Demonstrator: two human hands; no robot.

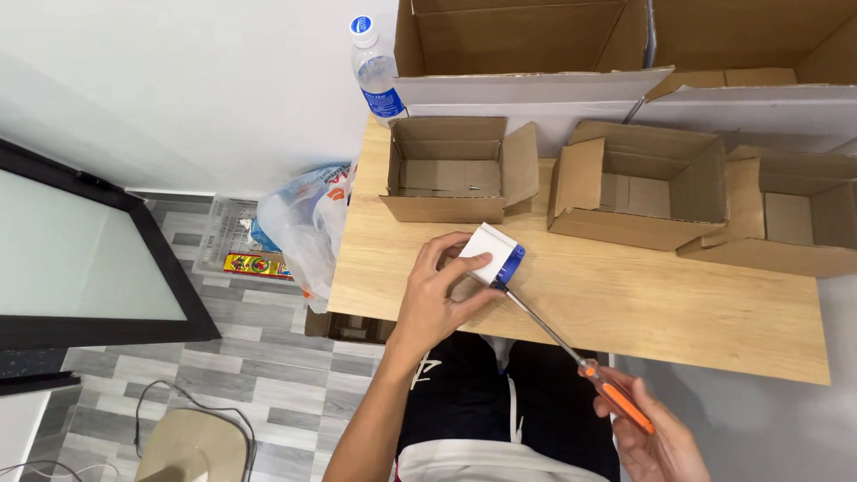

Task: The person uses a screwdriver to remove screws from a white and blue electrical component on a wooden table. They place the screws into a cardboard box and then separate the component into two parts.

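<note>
Hands work at the near edge of a light wooden table (pixel 625 312), seen from above. The left hand (pixel 437 295), at centre frame, presses down on a small white box with a blue end (pixel 494 250), fingers curled over its top and side, pinning it flat to the tabletop. The right hand (pixel 652 437), at the lower right, is closed around the orange handle of a long screwdriver (pixel 571 348). The metal shaft runs diagonally up and left, and its tip meets the blue end of the small box.

Beyond the box, three open brown cardboard cartons sit in a row on the table: one (pixel 446 170) just above the left hand, a second (pixel 638 183) right of centre, a third (pixel 786 214) at the right edge. Whether the small dark speck in the first carton is an object cannot be told. Larger open cartons (pixel 536 36) stand behind them along the top of the frame. A clear water bottle with a blue cap (pixel 375 67) stands at the table's upper left corner, beside the white wall.

Left of the table, plastic bags (pixel 303 223) lean against its side over a grey wood-patterned floor (pixel 223 357). A dark-framed panel (pixel 80 250) fills the left edge. The person's dark trousers show at the bottom centre.
</note>
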